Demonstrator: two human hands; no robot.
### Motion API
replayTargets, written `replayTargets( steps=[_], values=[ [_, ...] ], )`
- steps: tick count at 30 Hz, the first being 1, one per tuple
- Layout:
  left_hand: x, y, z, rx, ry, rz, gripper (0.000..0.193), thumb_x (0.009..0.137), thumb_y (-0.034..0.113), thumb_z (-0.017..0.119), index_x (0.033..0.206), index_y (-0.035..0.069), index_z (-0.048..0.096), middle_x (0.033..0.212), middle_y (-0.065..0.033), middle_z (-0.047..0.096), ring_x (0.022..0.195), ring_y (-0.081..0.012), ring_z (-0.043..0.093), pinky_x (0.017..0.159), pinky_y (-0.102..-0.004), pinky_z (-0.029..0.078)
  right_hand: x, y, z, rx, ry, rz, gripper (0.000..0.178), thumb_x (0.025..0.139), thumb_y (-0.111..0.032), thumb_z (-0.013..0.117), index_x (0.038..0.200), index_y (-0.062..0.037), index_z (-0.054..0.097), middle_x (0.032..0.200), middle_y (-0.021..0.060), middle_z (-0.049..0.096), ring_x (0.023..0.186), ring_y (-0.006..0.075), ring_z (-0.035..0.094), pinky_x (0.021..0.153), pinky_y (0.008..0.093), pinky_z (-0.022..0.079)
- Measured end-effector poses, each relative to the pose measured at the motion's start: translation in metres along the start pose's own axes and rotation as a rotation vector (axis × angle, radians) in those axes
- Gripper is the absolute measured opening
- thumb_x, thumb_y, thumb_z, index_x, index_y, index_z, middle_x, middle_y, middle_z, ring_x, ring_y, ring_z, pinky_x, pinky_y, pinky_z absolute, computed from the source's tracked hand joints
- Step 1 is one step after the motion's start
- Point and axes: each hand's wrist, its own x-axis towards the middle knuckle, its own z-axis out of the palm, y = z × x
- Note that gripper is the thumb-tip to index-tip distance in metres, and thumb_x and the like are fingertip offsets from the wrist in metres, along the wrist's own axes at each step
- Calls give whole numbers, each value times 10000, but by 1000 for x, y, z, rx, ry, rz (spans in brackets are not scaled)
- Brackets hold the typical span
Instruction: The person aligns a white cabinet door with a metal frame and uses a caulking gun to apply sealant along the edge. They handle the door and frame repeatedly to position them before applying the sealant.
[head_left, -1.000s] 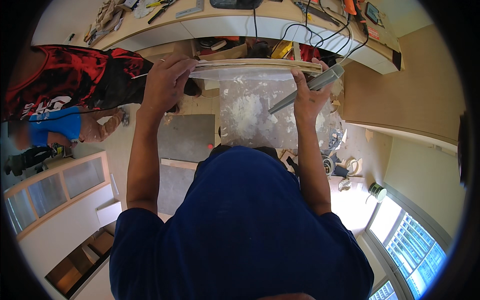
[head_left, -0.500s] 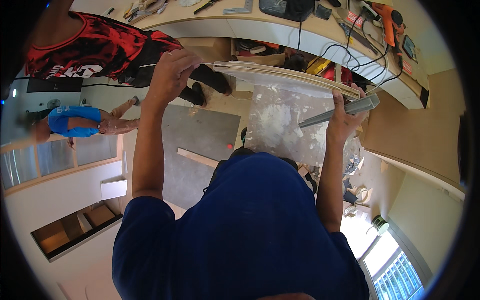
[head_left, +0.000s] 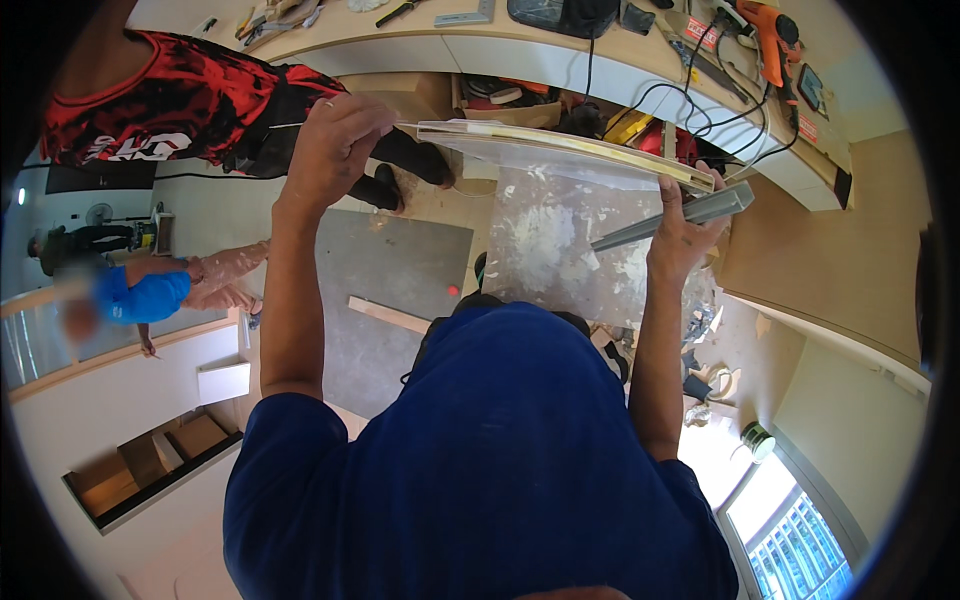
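My left hand (head_left: 340,145) is raised at upper left, its fingers pinched on a thin pale strip (head_left: 404,125) that shows at either side of the hand. To its right is a flat white panel (head_left: 530,150), seen nearly edge-on, with a layered, yellowish edge. At the panel's right end, my right hand (head_left: 682,232) grips it, thumb in front and fingers mostly hidden behind. The same hand also carries a long grey metal channel (head_left: 640,231), which slants down to the left. Whether the strip touches the panel I cannot tell.
Beyond the panel runs a workbench (head_left: 640,70) with an orange power tool (head_left: 775,45), cables and hand tools. A person in a red-black top (head_left: 200,90) stands close at left; another in blue (head_left: 150,297) is farther off. Debris (head_left: 710,380) and a wooden strip (head_left: 385,313) lie on the floor.
The panel has tipped slightly, so more of its layered edge shows. My hands keep their grips. The person in blue has shifted, and a person in dark clothes now shows behind.
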Motion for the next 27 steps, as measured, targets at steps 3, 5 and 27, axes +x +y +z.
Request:
replayTargets(
  steps=[3, 5, 27],
  values=[
    [0, -3, -4, 60, -50, 12, 188, 907, 6, 720, 1067, 91, 767, 1061, -49, 745, 941, -273, 697, 827, -380, 472, 3, 3, 0, -40, -16, -1, 621, 882, -117, 899, 1374, 2, 539, 1192, 100, 645, 1084, 179, 650, 959, 317, 547],
    [-2, -9, -2, -18, -29, -32, 176, 911, 20, 731, 1075, 75, 763, 1034, -61, 731, 907, -255, 692, 801, -359, 479, 6, 8, -2, -63, -18, -6, 624, 881, -119, 900, 1376, 2, 538, 1196, 100, 644, 1087, 178, 649, 953, 314, 550],
    [16, 58, 101, -363, 230, -93, 262, 807, -131, 761, 1029, 7, 764, 991, -98, 691, 880, -238, 736, 756, -322, 598, 1, 5, -6, 62, 36, 41, 649, 852, -39, 900, 1370, -38, 509, 1150, 63, 613, 973, 125, 632, 819, 259, 579]
  ],
)
